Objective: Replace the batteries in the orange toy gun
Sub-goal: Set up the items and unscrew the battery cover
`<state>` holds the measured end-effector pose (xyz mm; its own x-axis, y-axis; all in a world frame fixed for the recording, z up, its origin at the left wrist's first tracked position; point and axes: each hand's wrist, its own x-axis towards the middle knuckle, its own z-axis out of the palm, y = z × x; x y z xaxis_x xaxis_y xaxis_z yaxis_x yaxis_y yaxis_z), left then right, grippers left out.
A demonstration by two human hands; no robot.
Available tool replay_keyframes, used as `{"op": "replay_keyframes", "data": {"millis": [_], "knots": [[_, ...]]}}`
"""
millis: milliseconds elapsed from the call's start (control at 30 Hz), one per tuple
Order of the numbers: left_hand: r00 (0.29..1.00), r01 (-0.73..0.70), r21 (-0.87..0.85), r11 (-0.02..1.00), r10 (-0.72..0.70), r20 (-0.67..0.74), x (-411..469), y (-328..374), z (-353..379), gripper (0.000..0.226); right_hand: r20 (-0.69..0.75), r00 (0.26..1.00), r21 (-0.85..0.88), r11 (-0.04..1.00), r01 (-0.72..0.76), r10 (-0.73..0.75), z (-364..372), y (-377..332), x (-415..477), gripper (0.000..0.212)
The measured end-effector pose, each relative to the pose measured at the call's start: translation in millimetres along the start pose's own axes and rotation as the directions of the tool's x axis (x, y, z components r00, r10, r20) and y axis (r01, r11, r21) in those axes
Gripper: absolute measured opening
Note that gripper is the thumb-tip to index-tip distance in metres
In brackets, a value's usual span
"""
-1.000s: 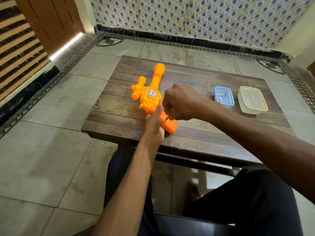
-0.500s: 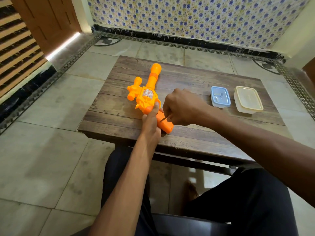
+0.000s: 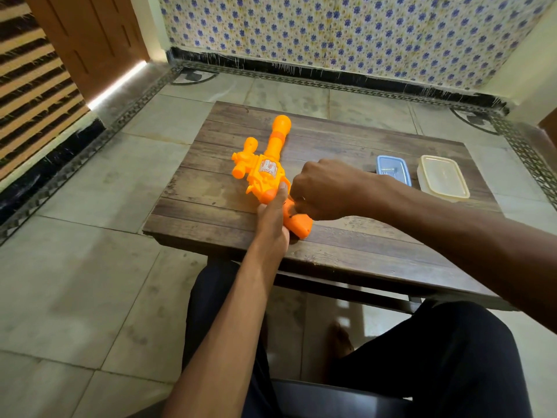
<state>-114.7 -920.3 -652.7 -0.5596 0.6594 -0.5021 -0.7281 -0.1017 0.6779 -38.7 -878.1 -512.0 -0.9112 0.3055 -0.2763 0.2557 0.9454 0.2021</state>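
The orange toy gun [image 3: 265,173] lies on its side on the low wooden table [image 3: 376,239], barrel pointing away from me. My left hand [image 3: 272,220] grips the gun where the handle meets the body, thumb pressed on the body. My right hand [image 3: 325,188] is curled in a fist just above the handle [image 3: 300,226] and pinches a thin tool [image 3: 302,198], of which only a small glint shows. The tool's tip is hidden under the fist. No batteries are visible.
A small blue-rimmed container [image 3: 393,170] and a cream plastic box [image 3: 443,178] stand side by side on the table's right part. My knees are under the table's near edge. Tiled floor surrounds the table, with a wooden door at the far left.
The gun and both hands keep their grip on it. My right fist has closed lower over the handle, so the thin tool shows less than before. The camera has shifted slightly.
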Motion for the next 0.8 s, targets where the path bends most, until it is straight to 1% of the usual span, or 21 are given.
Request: {"op": "replay_keyframes", "data": {"millis": [100, 167, 233, 333, 400, 500, 600, 633, 700, 733, 767, 800], "knots": [[1.0, 0.01, -0.019, 1.0, -0.01, -0.004, -1.5, 1.1, 0.4, 0.037, 0.018, 0.996, 0.038, 0.995, -0.093, 0.092, -0.1, -3.8, 2.1, 0.034], [1.0, 0.018, -0.022, 1.0, -0.018, 0.002, -1.3, -0.1, 0.6, 0.038, 0.004, 0.994, 0.049, 0.993, -0.112, 0.112, -0.3, -4.7, 4.2, 0.033], [0.999, 0.041, -0.012, 0.999, -0.041, -0.008, -3.6, 0.5, 1.2, 0.039, -0.015, 0.993, 0.06, 0.992, -0.114, 0.115, -0.5, -5.4, 5.1, 0.031], [0.998, 0.054, 0.01, 0.998, -0.054, -0.023, -2.7, 1.0, 0.5, 0.054, -0.053, 0.995, 0.104, 0.991, -0.08, 0.085, 0.6, -4.1, 5.7, 0.026], [0.998, 0.05, 0.03, 0.998, -0.049, -0.04, -2.2, 0.7, 0.9, 0.058, -0.069, 0.996, 0.138, 0.989, -0.051, 0.061, 1.0, -3.3, 7.1, 0.024], [0.998, 0.049, 0.015, 0.999, -0.048, -0.039, -3.9, 0.9, 1.0, 0.052, -0.071, 0.996, 0.174, 0.983, -0.05, 0.063, 1.4, 0.8, 10.1, 0.029], [0.999, 0.036, 0.008, 0.999, -0.036, -0.018, -3.4, 1.2, 0.5, 0.049, -0.1, 0.988, 0.255, 0.963, -0.086, 0.115, 3.3, 3.0, 11.2, 0.03], [0.999, 0.03, -0.003, 1.0, -0.03, -0.011, -2.3, 0.2, 0.4, 0.044, -0.124, 0.981, 0.286, 0.952, -0.109, 0.149, 4.9, 2.6, 12.0, 0.031], [1.0, 0.023, -0.017, 1.0, -0.023, -0.001, 2.6, -1.6, -0.3, 0.02, -0.158, 0.961, 0.317, 0.934, -0.166, 0.225, 7.0, 0.9, 12.8, 0.033], [1.0, 0.025, -0.023, 0.999, -0.025, 0.003, 2.8, -1.9, -0.7, 0.013, -0.153, 0.956, 0.317, 0.929, -0.191, 0.249, 8.8, 0.5, 13.5, 0.031], [1.0, 0.028, -0.018, 0.999, -0.028, 0.009, 2.7, -1.7, -1.0, 0.014, -0.136, 0.956, 0.305, 0.929, -0.208, 0.259, 9.7, 0.2, 13.6, 0.028], [1.0, 0.023, -0.013, 1.0, -0.023, 0.01, 1.8, -0.9, -1.5, 0.022, -0.108, 0.959, 0.285, 0.932, -0.224, 0.263, 9.6, -1.0, 13.3, 0.028]]}}
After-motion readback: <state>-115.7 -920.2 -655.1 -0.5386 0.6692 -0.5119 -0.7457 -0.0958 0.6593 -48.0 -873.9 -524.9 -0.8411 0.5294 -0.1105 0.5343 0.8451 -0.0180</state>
